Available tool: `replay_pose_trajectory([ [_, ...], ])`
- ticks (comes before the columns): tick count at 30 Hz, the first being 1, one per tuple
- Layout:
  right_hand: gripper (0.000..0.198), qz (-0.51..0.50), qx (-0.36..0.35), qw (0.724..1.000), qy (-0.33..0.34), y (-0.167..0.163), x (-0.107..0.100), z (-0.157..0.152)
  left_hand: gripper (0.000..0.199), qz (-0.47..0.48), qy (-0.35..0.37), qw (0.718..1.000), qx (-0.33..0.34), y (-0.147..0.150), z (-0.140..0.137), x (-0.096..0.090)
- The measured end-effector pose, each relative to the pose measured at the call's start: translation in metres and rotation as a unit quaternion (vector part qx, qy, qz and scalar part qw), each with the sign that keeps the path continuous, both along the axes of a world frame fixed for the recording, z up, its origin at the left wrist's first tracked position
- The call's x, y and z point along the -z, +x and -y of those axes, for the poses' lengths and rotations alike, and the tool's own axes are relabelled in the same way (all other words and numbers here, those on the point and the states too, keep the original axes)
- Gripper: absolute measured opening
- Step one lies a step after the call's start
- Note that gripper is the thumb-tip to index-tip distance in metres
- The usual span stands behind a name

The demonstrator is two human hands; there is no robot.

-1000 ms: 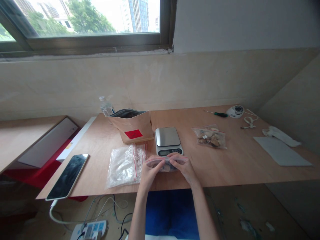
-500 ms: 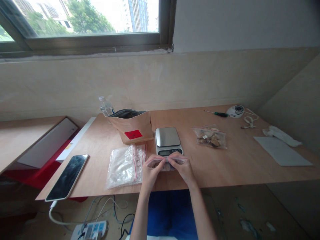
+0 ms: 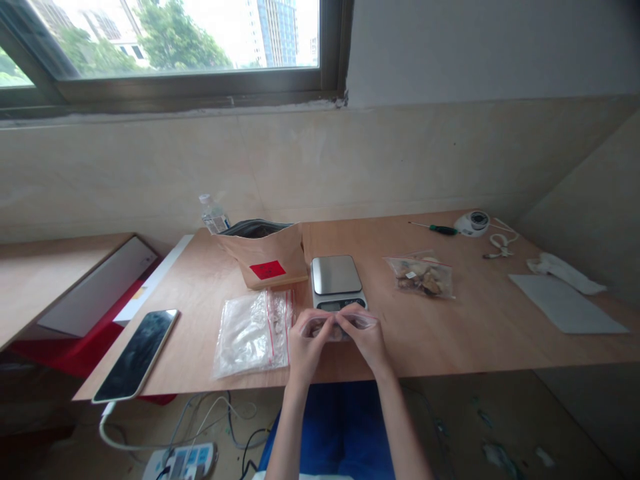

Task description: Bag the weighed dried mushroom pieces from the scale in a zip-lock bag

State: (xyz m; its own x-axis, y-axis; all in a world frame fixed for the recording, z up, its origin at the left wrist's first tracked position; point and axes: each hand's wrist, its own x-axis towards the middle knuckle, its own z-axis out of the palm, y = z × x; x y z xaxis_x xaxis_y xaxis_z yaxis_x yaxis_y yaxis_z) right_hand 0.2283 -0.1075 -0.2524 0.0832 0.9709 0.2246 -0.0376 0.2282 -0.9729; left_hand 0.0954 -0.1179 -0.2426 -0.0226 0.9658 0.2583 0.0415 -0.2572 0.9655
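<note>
My left hand and my right hand pinch the top edge of a clear zip-lock bag, their thumbs and fingertips close together at its middle. Lumpy contents inside the bag are partly hidden by my hands. Just beyond my fingers stands a digital kitchen scale with a bare steel plate; my fingertips cover part of its display. To the left lies a stack of clear zip-lock bags with red seal lines. On the right rests a filled zip-lock bag holding brownish pieces.
An open brown paper pouch with a red label stands behind the stacked bags, a plastic bottle behind it. A phone on a cable lies left. A screwdriver, a white dome camera and a white sheet are right.
My left hand has shifted slightly to the right along the bag's top edge. Both hands still pinch the bag, and the objects on the table stay in place.
</note>
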Motion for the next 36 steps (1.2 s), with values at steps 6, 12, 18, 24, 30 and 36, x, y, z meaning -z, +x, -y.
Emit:
replay_pose_trajectory([
  [6, 0.014, -0.004, 0.029, 1.000, 0.004, -0.005, -0.002, 0.001, 0.016, -0.018, -0.011, 0.999, -0.038, 0.002, 0.001, 0.002],
  [12, 0.023, -0.014, 0.049, 0.998, -0.047, 0.003, -0.006, 0.001, 0.022, 0.020, -0.057, 0.997, -0.046, 0.000, 0.002, -0.004],
  [18, 0.029, -0.021, 0.107, 0.993, -0.039, 0.001, -0.004, 0.003, 0.025, 0.043, -0.080, 0.995, -0.042, 0.007, 0.001, -0.010],
  [24, 0.037, 0.014, 0.091, 0.995, -0.027, 0.005, -0.018, 0.002, 0.028, 0.036, -0.076, 0.996, -0.043, 0.009, 0.000, -0.019],
  [30, 0.059, 0.052, 0.165, 0.984, -0.033, 0.082, -0.040, -0.021, 0.038, 0.005, -0.053, 0.998, -0.029, -0.019, -0.012, -0.039],
  [36, 0.064, 0.096, 0.305, 0.940, -0.122, 0.180, -0.026, -0.053, 0.035, -0.044, 0.093, 0.978, -0.184, -0.054, -0.032, -0.092],
])
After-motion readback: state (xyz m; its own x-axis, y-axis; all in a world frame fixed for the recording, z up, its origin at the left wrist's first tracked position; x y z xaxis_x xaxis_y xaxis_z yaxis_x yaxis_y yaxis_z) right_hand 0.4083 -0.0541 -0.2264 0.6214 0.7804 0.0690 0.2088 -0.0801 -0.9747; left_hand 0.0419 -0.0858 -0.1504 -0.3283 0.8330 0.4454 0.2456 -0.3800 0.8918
